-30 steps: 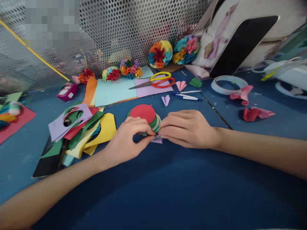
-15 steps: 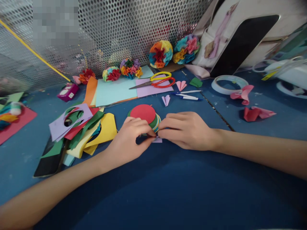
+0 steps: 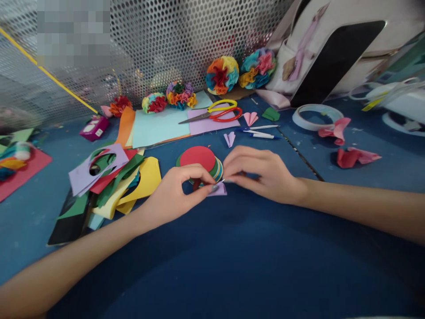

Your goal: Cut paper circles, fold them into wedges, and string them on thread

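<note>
Between thumb and fingers, my left hand (image 3: 184, 188) pinches a small piece of folded lilac paper (image 3: 220, 189). My right hand (image 3: 262, 173) is at the paper's upper right corner, thumb and fingertips pressed together; what lies between them is too small to make out. Just behind both hands sits a stack of paper circles (image 3: 198, 158), red on top with green, blue and yellow edges below. A folded lilac heart-like piece (image 3: 229, 139) and a pink one (image 3: 251, 118) lie farther back.
Scissors (image 3: 212, 113) rest on coloured sheets (image 3: 161, 127). Cut-out paper scraps (image 3: 109, 177) pile up at left, over a dark flat object. At right are a roll of tape (image 3: 314, 118), pink folded pieces (image 3: 357, 157), pens (image 3: 262, 133) and a phone (image 3: 337, 62) leaning on a bag.
My right hand has shifted slightly up and its fingers have opened a little from the paper. More of the lilac paper shows, held by my left hand.
</note>
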The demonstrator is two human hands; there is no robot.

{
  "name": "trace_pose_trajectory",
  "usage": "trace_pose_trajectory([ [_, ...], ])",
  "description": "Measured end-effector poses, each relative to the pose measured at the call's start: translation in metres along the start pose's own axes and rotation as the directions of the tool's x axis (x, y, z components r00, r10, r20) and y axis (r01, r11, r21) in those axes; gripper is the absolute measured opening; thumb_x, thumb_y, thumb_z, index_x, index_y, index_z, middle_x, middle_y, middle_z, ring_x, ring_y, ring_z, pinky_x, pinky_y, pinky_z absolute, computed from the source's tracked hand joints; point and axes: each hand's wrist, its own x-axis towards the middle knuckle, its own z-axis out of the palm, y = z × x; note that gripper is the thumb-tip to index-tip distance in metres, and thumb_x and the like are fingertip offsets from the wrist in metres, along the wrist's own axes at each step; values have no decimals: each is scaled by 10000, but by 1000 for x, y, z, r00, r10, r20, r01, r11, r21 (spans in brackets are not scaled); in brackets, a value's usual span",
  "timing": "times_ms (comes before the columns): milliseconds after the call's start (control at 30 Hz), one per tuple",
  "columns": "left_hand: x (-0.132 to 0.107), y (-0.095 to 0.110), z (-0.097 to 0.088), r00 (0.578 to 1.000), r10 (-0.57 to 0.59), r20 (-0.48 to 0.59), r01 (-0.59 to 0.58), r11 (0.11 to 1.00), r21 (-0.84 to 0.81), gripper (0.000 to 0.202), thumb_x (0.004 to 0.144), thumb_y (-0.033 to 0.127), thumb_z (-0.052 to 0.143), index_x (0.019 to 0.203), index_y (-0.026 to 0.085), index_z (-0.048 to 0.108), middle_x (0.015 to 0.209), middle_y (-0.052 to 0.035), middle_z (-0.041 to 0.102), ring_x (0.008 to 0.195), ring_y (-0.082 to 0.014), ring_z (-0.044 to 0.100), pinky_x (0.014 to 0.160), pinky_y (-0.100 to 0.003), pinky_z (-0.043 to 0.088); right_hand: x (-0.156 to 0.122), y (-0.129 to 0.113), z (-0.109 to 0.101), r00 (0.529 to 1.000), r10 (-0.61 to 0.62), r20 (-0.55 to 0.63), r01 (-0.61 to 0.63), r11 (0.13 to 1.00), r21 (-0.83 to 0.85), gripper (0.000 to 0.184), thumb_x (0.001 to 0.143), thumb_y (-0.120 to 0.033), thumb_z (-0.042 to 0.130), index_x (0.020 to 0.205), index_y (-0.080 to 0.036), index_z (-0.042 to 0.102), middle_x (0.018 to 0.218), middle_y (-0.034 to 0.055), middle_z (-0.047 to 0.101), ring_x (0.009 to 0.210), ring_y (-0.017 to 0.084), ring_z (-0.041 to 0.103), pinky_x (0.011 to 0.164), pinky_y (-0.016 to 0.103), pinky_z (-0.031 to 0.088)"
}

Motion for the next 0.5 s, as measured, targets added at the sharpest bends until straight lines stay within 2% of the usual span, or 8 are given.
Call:
trace_pose_trajectory([
  [67,0,-5,1,999,20,-47,-22,999,-32,97,898,177,632,836,174,707,821,-9,713,748,-129,625,735,-255,504,2,5,1,981,170,-91,-150,969,195,107,1027,-233,613,928,-215,648,928,41,682,827,153,664,693,273,549],
  [133,0,-10,1,998,31,-57,-34,999,-42,93,882,144,628,835,172,703,822,-12,718,749,-127,639,739,-249,519,3,10,1,936,319,-147,-251,900,356,116,1009,-258,645,903,-211,639,900,36,666,750,144,641,616,257,535],
  [233,-1,-14,3,996,67,-54,-68,998,-11,105,854,95,633,855,172,706,832,-15,717,745,-125,643,737,-247,533,4,18,3,864,487,-125,-339,748,571,190,1026,-341,638,901,-208,587,853,15,657,623,106,605,524,219,495],
  [333,-3,-15,4,990,129,-61,-128,991,25,136,852,55,619,867,173,687,853,-15,703,770,-122,635,752,-247,532,3,24,5,812,579,-76,-375,617,692,240,1034,-403,628,920,-215,531,750,-31,600,565,93,579,496,201,475],
  [400,-4,-15,5,985,160,-67,-159,987,32,155,852,36,605,874,176,666,870,-16,697,790,-123,634,758,-250,526,2,24,5,805,589,-68,-380,601,703,240,1045,-409,607,927,-219,519,673,-60,530,549,99,569,498,205,474],
  [500,-7,-17,7,979,181,-97,-179,983,36,159,846,31,607,885,183,637,879,-15,679,806,-130,633,753,-262,519,3,19,2,838,541,-70,-389,683,618,226,1075,-378,546,925,-210,554,705,-33,567,592,112,606,513,213,479],
])
